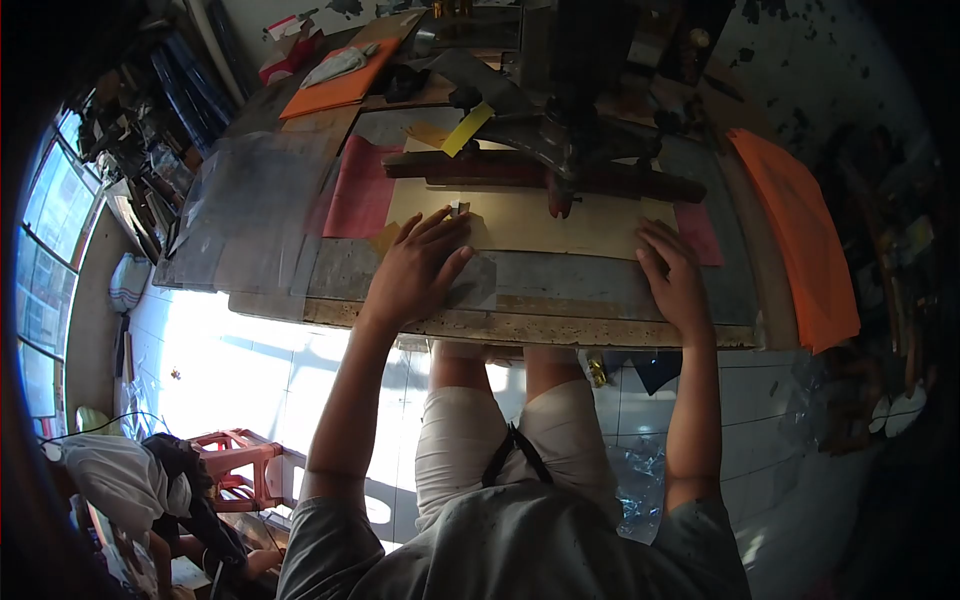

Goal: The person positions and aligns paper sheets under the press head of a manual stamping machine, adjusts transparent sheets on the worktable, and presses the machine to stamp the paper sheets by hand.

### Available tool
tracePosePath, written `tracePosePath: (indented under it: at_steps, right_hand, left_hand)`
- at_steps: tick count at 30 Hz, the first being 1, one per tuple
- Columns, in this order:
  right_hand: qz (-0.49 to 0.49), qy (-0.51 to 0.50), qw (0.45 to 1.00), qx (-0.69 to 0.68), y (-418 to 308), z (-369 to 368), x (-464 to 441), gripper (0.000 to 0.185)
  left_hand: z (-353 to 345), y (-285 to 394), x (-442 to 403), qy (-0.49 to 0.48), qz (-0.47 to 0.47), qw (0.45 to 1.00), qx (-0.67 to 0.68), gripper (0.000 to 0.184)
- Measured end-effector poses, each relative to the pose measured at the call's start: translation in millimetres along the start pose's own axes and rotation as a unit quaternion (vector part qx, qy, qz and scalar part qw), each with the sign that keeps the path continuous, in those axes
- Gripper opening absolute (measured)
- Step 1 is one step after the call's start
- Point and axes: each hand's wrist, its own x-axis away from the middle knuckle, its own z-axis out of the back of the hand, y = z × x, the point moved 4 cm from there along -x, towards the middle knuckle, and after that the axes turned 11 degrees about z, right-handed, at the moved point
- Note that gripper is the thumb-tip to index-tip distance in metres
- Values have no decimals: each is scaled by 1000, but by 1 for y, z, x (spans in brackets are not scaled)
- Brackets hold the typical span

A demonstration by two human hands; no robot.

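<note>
My left hand (418, 268) lies flat with its fingers stretched out, its tips on the left part of a long beige strip (555, 228). Beside those fingertips is a small shiny piece (458, 208) whose kind I cannot make out. At the strip's right end rests my right hand (676, 278), fingers extended and lightly bent, gripping nothing visible. Pink material (358, 188) shows beyond the strip at both ends. Just above the strip, a dark red bar (490, 168) runs crosswise under a dark machine head (565, 125). A yellow slip (468, 130) sticks up by the bar.
Orange sheets lie at the right edge (800, 240) and back left, where a pale cloth (335, 66) rests on them. Clear plastic sheeting (240, 215) covers the table's left side. Behind me at left, another person (130, 485) sits near a red stool (240, 465).
</note>
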Motion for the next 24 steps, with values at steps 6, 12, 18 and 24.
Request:
tracePosePath:
  at_steps: [6,12,18,24]
  right_hand:
    - [-4,13,1000,20,-17,8,23,33]
    - [13,70,997,43,-36,17,54,26]
    - [22,125,991,38,-35,19,60,22]
    - [17,126,991,31,-31,19,59,22]
  left_hand:
    - [12,2,40,66,19,998,15,44]
    - [-32,-11,125,231,100,966,-57,49]
    - [-95,-41,148,357,76,928,-80,67]
    - [-110,-49,137,421,49,902,-76,74]
